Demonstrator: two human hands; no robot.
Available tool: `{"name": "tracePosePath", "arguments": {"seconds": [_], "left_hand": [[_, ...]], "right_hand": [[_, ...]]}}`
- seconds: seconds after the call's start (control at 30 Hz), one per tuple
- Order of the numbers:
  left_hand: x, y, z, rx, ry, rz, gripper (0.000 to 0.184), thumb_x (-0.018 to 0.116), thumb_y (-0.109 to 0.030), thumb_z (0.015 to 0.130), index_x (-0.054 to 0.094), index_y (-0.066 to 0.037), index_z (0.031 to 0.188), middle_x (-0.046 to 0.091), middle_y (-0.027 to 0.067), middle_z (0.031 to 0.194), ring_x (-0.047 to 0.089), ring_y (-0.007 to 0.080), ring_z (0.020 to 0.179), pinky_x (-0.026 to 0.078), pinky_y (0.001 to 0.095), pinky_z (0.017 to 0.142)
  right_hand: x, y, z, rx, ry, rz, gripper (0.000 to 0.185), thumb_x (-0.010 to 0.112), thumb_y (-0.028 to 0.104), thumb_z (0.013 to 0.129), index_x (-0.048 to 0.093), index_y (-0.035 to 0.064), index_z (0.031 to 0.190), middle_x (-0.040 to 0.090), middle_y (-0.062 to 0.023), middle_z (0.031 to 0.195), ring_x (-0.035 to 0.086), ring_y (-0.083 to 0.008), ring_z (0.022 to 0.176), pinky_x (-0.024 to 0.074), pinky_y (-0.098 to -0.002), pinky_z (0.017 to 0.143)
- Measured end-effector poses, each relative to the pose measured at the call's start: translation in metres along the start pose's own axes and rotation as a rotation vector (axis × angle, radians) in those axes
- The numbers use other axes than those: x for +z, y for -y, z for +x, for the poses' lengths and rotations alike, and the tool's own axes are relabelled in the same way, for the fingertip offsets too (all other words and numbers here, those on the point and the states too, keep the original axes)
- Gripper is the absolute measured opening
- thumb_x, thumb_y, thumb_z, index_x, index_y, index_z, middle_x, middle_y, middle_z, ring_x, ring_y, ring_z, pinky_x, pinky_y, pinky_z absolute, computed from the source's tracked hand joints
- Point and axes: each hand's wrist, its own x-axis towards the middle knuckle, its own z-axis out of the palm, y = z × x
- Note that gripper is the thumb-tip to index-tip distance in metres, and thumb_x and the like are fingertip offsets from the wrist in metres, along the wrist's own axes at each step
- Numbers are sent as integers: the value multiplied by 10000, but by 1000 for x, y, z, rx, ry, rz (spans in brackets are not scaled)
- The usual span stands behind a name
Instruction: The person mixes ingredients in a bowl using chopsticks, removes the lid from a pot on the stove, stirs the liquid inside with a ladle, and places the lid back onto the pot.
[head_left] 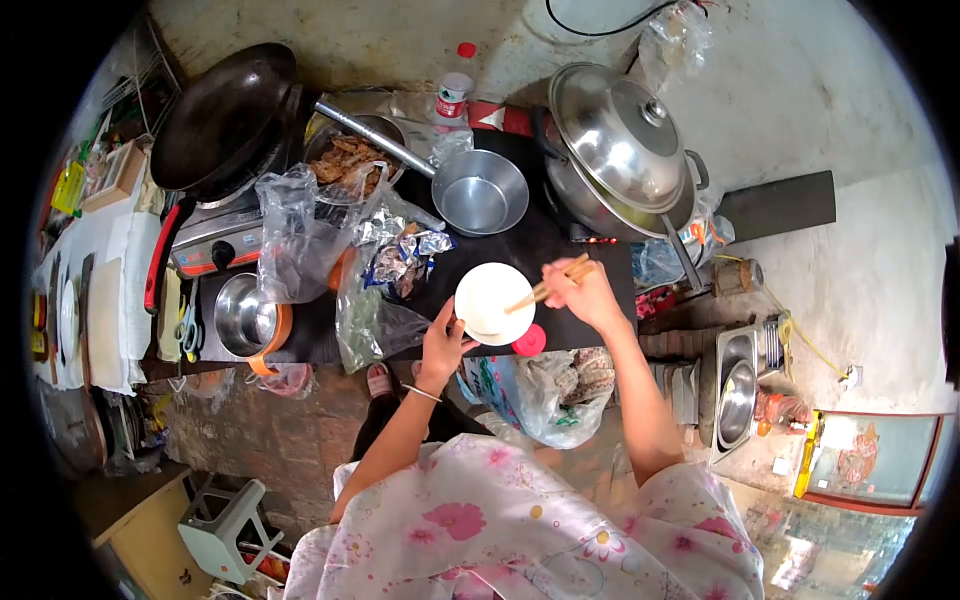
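Note:
A white bowl (490, 290) with pale contents stands near the front edge of the dark table. My left hand (443, 345) holds its lower left rim, fingers closed on it. Above the bowl's right side, my right hand (580, 290) grips wooden chopsticks (541, 293), whose tips reach into the bowl. A red lid (530, 340) lies just below the bowl on the right. Up and left of the bowl are crumpled foil (408, 258) and clear plastic bags (375, 325). Behind the bowl sits a metal ladle pot (480, 193).
A lidded steel pot (620, 140) stands at the back right, its handle jutting forward. A black wok (225, 120) rests on a stove (215, 240) at left. An orange-handled saucepan (245, 315) is at the front left. A red-capped bottle (454, 90) stands behind.

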Motion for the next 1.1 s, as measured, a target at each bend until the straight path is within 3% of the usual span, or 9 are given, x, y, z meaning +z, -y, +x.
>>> {"name": "tracePosePath", "arguments": {"seconds": [0.2, 0.27, 0.37, 0.47, 0.53, 0.63, 0.83, 0.97, 1.1], "left_hand": [[-3, 3, 2, 4, -5, -54, 459, 420, -37, 901, 295, -74, 1341, 448, 77, 1023, 570, 241, 919, 548, 387, 753], [-5, 6, 3, 11, 18, 32, 460, 444, -167, 917, 288, -83, 1342, 493, 109, 1141, 565, 267, 983, 531, 392, 785], [1, -1, 0, -7, -16, -59, 448, 422, -38, 901, 308, -69, 1333, 443, 73, 1016, 563, 231, 919, 549, 392, 752], [-1, -1, -1, 5, -3, -47, 443, 428, -40, 900, 316, -66, 1328, 445, 70, 1002, 565, 224, 905, 553, 384, 746], [-2, 2, 0, 1, -5, -30, 444, 426, -39, 901, 314, -67, 1329, 450, 73, 1003, 564, 225, 909, 554, 380, 745], [1, -2, 0, 9, -13, -3, 443, 420, -33, 902, 310, -66, 1330, 459, 79, 1012, 563, 228, 914, 554, 374, 747], [-1, 0, -1, 9, 0, 22, 434, 409, -66, 913, 302, -70, 1334, 480, 96, 1085, 564, 239, 944, 543, 378, 766], [-1, 0, 1, -21, -9, 52, 435, 414, -103, 920, 300, -92, 1340, 492, 100, 1122, 562, 245, 968, 533, 383, 783], [-2, -1, -4, -37, -5, 15, 434, 412, -99, 919, 302, -95, 1339, 489, 100, 1119, 560, 252, 973, 532, 385, 787]], "right_hand": [[-14, -8, 23, -124, -112, -72, 233, 558, 179, 851, 610, -25, 752, 591, -58, 561, 581, -103, 493, 469, -229, 459], [-17, -10, -4, 43, -47, -115, 227, 551, 169, 850, 610, -28, 754, 594, -64, 563, 578, -111, 477, 472, -246, 451], [10, -26, -20, -33, -15, 15, 215, 556, 168, 843, 627, -28, 787, 609, -71, 584, 579, -103, 503, 469, -245, 470], [9, -19, -7, -165, -169, 128, 222, 565, 164, 840, 625, -44, 796, 614, -73, 590, 585, -90, 542, 459, -226, 492], [-9, -9, -13, -129, -240, -145, 230, 563, 166, 849, 620, -43, 775, 608, -62, 583, 574, -100, 493, 461, -236, 456], [2, -28, -44, 65, -168, 65, 233, 563, 166, 847, 619, -49, 779, 612, -77, 589, 589, -115, 498, 472, -242, 454], [12, -19, -39, -179, -386, 6, 214, 556, 146, 853, 627, -42, 779, 636, -67, 640, 604, -115, 537, 478, -232, 478], [27, -41, -73, -24, -343, 307, 172, 560, 91, 835, 614, -50, 755, 622, -107, 629, 602, -113, 529, 483, -232, 469], [53, -31, -66, -102, -283, 108, 136, 543, 58, 828, 617, -56, 839, 636, -99, 691, 615, -130, 575, 483, -241, 499]]}}
